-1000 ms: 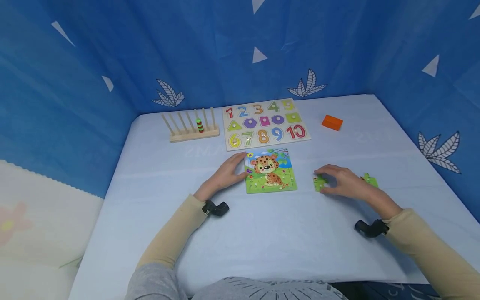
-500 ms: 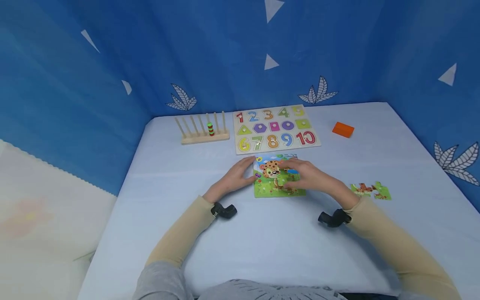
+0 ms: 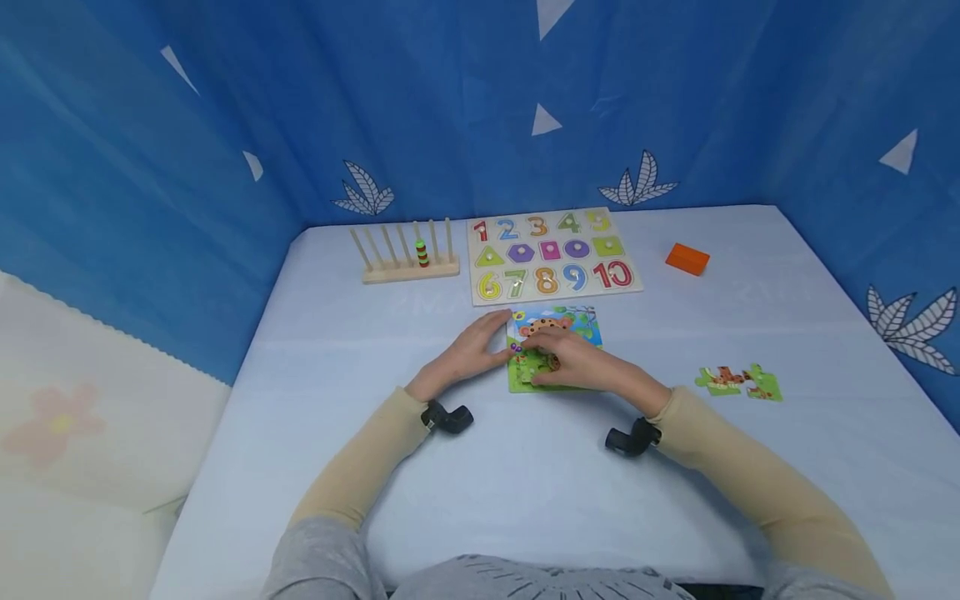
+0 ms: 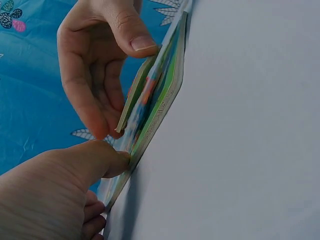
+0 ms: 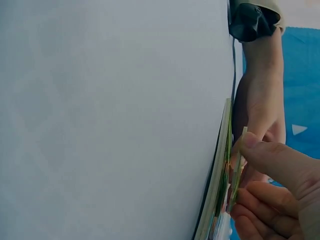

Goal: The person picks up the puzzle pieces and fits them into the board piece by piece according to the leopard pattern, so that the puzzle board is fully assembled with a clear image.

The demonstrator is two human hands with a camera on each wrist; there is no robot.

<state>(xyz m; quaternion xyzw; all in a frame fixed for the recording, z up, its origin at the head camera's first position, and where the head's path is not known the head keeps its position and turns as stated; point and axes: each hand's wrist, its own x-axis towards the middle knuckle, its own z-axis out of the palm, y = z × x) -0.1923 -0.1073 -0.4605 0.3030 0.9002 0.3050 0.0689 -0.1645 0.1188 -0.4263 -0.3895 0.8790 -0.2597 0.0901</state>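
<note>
A square jigsaw board (image 3: pixel 555 314) with a cartoon leopard picture lies on the table in front of the person. My left hand (image 3: pixel 467 353) holds its left edge, the thumb (image 4: pixel 117 162) on the picture side near the border. Over the board, my right hand (image 3: pixel 576 360) pinches a green jigsaw piece (image 5: pixel 238 172) between thumb and fingers. In the left wrist view that piece (image 4: pixel 135 97) stands just off the board's face, tilted along it. The right hand hides much of the leopard in the head view.
Two loose jigsaw pieces, one with leopard print (image 3: pixel 722 382) and one mostly green (image 3: pixel 765 383), lie to the right. Behind the board are a number board (image 3: pixel 555 293), a peg stand (image 3: pixel 411 272) with striped beads, and an orange block (image 3: pixel 687 259). Blue cloth (image 3: pixel 450 108) surrounds the table.
My right hand has carried the green piece left from the table's right side onto the board, toward its left half. My left hand stays at the board's edge. The head view has shifted slightly.
</note>
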